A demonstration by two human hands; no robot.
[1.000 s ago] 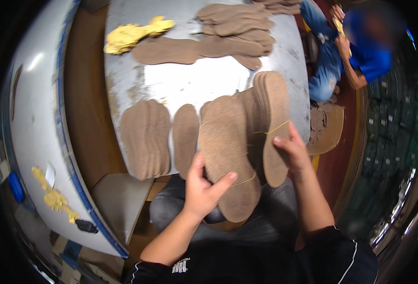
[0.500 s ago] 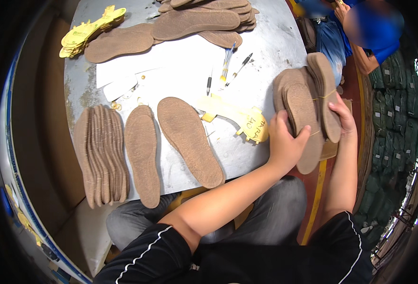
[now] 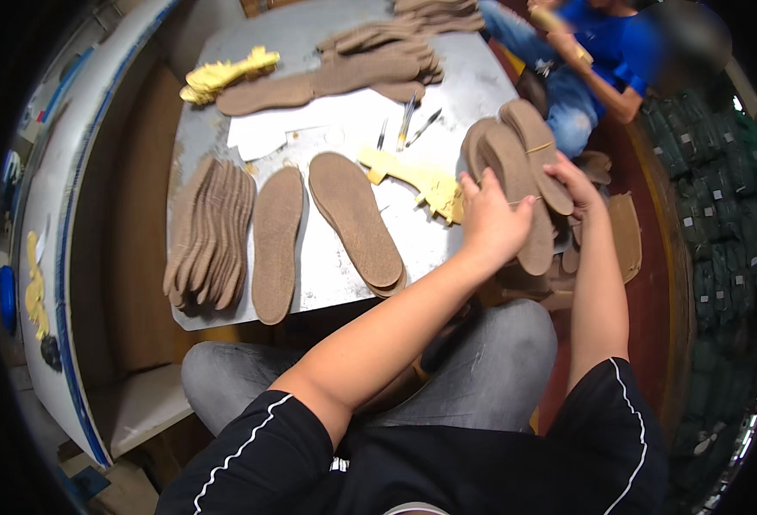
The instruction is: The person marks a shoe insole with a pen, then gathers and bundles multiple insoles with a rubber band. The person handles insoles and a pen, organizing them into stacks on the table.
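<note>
At the table's right edge, my left hand grips a stack of brown insoles from its near side. Its thumb lies across the upper insole and its fingers reach over the left side. My right hand has its fingers curled round the right side of a banded insole bundle, which leans against that stack. A thin yellow band crosses the bundle. Just left of my left hand lies a yellow template with a notched edge, with writing on it.
A row of insoles, a single insole and a small pile lie along the near table. Behind are white paper, pens, more insoles and yellow templates. A person in blue sits at right.
The whole view has shifted, showing more of the person in blue and the floor at right. Both hands keep hold of the insoles, which stay at the table's right edge.
</note>
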